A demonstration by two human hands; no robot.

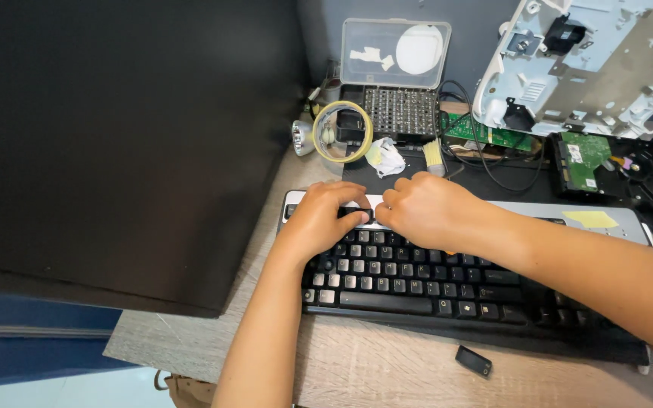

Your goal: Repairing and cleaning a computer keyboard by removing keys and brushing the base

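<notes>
Head view: we see a black keyboard (447,291) lying on the wooden table (387,366), near the middle, w/ its silver top strip on the far side. Both hands rest on the far left part of it. The left hand (325,219) has its fingers curled down on the top strip, thumb touching a dark key or button at the edge. The right hand (426,210) is bent over just beside it, fingertips pressing at the same spot; if it pinches a small part we cannot tell, the fingers cover it.

Handling, as we judge: the keyboard is stiff plastic, light, approx flat, so it can slide on the table. Keycaps are small and can snap, so better to hold the frame at its side edges, not the keys.

On the left a big black panel (126,143) hides much of the table. Far side: an open bit set case (398,83), a tape roll (341,132), a white plastic chassis (583,60), a green circuit board (489,134). A small black piece (474,361) lies near, apart from the keyboard. The right forearm covers some keys, and the keyboard's right end is cut off.
</notes>
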